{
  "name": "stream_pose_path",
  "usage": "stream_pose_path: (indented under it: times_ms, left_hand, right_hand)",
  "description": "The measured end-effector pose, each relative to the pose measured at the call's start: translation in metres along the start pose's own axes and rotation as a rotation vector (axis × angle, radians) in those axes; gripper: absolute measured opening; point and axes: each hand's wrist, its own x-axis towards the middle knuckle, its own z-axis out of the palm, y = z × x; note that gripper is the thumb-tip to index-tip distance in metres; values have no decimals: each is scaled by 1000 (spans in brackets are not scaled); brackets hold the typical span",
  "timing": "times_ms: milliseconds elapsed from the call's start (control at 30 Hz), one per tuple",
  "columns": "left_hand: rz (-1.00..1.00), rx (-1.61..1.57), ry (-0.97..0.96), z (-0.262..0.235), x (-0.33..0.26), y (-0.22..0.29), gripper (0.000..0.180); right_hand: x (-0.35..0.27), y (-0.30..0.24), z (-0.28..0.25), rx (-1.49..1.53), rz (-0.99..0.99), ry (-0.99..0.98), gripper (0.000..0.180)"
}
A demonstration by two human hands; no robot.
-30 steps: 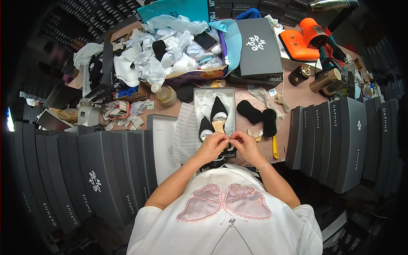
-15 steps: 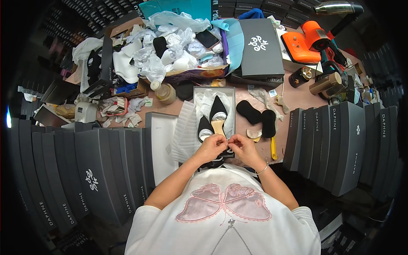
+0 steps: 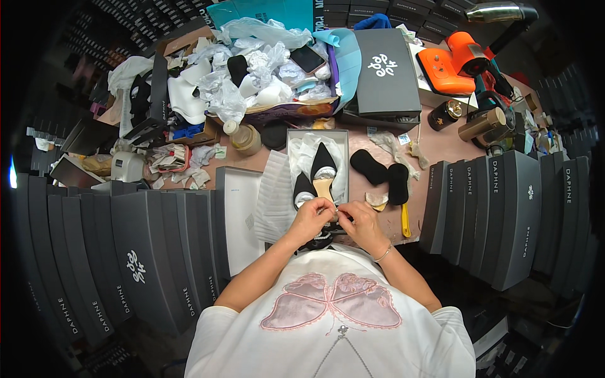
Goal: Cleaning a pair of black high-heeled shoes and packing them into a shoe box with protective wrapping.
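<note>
A pair of black pointed-toe shoes with white stuffing lies in a shoe box (image 3: 345, 142) lined with white tissue. The right shoe (image 3: 323, 156) shows a beige insole; the left shoe (image 3: 303, 183) sits lower, partly covered by my left hand. Over the heel end of the right shoe, my left hand (image 3: 309, 222) and my right hand (image 3: 364, 225) meet fingertip to fingertip, both pinched closed. What they pinch is too small to make out. Dark straps with pale beads show beneath the hands, mostly hidden.
Black padded pieces (image 3: 397, 183) and a yellow-handled tool (image 3: 405, 220) lie right of the box. A box lid (image 3: 239, 211) and pleated white paper (image 3: 274, 195) are at left. Grey shoe boxes (image 3: 513, 220) stand on both sides. Behind are a paper-filled carton (image 3: 290, 108) and orange device (image 3: 444, 69).
My right hand has shifted slightly left and down, and both hands have turned a little. They stay pinched together over the shoe.
</note>
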Motion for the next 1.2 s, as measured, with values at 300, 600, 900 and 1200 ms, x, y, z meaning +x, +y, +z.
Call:
stream_pose_path:
  times_ms: [300, 600, 900, 1200]
  left_hand:
    - [-7, 13, 49, 1, 2, -9, 13]
    - [-42, -260, 35, -1, -10, 16, 29]
    - [10, -476, 71, -10, 8, 34, 24]
    - [12, -418, 36, -14, 26, 55, 30]
  right_hand:
    - [-1, -2, 6, -39, -48, 42, 12]
    - [-9, 18, 20, 610, 464, -44, 14]
    - [-5, 15, 15, 670, 508, -190, 15]
    - [-4, 15, 13, 589, 408, -242, 16]
